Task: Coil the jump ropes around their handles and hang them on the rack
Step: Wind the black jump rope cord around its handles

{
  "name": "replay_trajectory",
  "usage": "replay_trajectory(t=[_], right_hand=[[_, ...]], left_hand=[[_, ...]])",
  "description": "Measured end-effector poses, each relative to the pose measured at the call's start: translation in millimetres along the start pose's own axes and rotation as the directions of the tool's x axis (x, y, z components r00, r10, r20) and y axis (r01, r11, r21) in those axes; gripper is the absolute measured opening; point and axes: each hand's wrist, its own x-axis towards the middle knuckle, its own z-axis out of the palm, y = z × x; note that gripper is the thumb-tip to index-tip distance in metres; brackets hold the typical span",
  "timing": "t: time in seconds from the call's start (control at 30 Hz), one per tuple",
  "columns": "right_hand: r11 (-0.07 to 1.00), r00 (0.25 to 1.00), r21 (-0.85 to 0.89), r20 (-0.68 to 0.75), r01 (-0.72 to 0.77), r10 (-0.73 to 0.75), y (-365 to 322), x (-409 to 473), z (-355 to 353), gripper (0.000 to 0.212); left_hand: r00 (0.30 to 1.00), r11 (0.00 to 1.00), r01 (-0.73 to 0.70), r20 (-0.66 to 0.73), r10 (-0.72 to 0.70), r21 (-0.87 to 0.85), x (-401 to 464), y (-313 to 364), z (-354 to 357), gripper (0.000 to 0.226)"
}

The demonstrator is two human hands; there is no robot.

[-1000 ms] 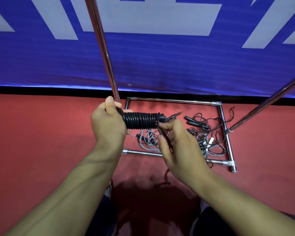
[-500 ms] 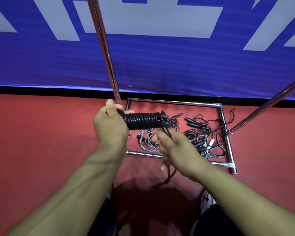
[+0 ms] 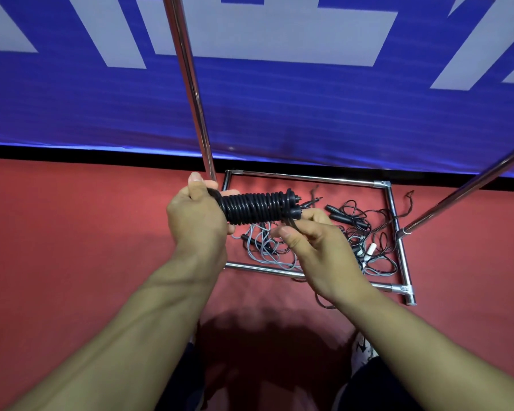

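Rope is what fills my hands in the head view: a black jump rope (image 3: 257, 207) coiled in tight turns around its paired handles, held in the air above the rack's floor frame (image 3: 396, 229). My left hand (image 3: 198, 222) is wrapped around the near end of the bundle, thumb up over the top. My right hand (image 3: 318, 247) pinches the loose tail of the cord just under the far end caps, thumb and forefinger closed on it.

I judge the bundle light and fairly rigid along its core, since the handles stiffen it, while the cord looks rubbery and springy, likely to unwind if I let the tail go slack. The best hold, I think, is across the coils themselves, squeezing the turns against the handles, with the tail kept taut until it is tucked.

Its long axis runs nearly level, from left to right across my view, rising slightly toward the right; the capped ends point right, toward the slanted rack pole (image 3: 469, 192).

Below, inside the frame, other ropes (image 3: 365, 232) lie tangled on the red floor (image 3: 72, 247), not yet coiled.
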Motion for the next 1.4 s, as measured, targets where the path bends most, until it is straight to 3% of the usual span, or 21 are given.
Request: replay_trajectory(t=[0.2, 0.33, 0.53, 0.63, 0.7, 0.77, 0.87, 0.93, 1.07, 1.13, 1.23, 1.33, 1.4], right_hand=[[0.98, 0.99, 0.138, 0.044, -0.14, 0.135, 0, -2, 4, 0.022], [0.942, 0.99, 0.305, 0.064, -0.14, 0.126, 7, -2, 5, 0.057], [0.905, 0.991, 0.413, 0.119, -0.106, 0.062, 5, -1, 4, 0.05], [0.879, 0.989, 0.456, 0.114, -0.137, 0.095, -3, 1, 4, 0.046], [0.909, 0.991, 0.396, 0.085, -0.127, 0.102, -7, 1, 4, 0.038], [0.933, 0.99, 0.331, 0.067, -0.14, 0.125, -8, -1, 4, 0.047], [0.965, 0.986, 0.203, 0.047, -0.168, 0.162, -5, 0, 2, 0.057], [0.983, 0.988, 0.092, 0.031, -0.156, 0.153, -7, 0, -1, 0.056], [0.997, 0.998, -0.063, 0.039, -0.048, 0.05, -9, -5, -4, 0.059], [0.979, 0.995, -0.193, 0.093, 0.06, -0.042, -2, -9, -2, 0.046], [0.897, 0.955, -0.363, 0.239, 0.253, -0.172, 12, -9, -4, 0.026], [0.884, 0.922, -0.331, 0.313, 0.33, -0.227, 17, -5, -10, 0.039], [0.959, 0.937, -0.188, 0.319, 0.211, -0.144, 20, -3, -7, 0.043]], left_hand=[[0.998, 0.997, 0.068, 0.016, -0.067, -0.043, -2, 0, 2, 0.034], [0.991, 0.992, 0.12, 0.059, -0.117, -0.051, -8, -2, 2, 0.033], [0.959, 0.96, 0.273, 0.097, -0.267, -0.058, -14, -12, 2, 0.034], [0.964, 0.968, 0.247, 0.106, -0.243, -0.033, -17, -15, 2, 0.037], [0.985, 0.99, 0.14, 0.095, -0.142, 0.021, -16, -16, 3, 0.038], [0.996, 0.992, -0.037, 0.08, 0.028, 0.123, -11, -18, 2, 0.039], [0.953, 0.918, -0.301, 0.118, 0.279, 0.257, -9, -19, -2, 0.041], [0.931, 0.886, -0.363, 0.146, 0.334, 0.288, -11, -19, -4, 0.04], [0.987, 0.964, -0.15, 0.089, 0.133, 0.219, -12, -19, 1, 0.039], [0.997, 0.985, -0.052, 0.067, 0.041, 0.164, -12, -16, 3, 0.039], [0.996, 0.995, -0.025, 0.092, 0.016, 0.094, -9, -6, 1, 0.038], [0.992, 0.997, 0.014, 0.125, -0.023, 0.079, -6, 4, -4, 0.037], [0.988, 0.997, 0.028, 0.151, -0.038, 0.067, -5, 6, -5, 0.037]])
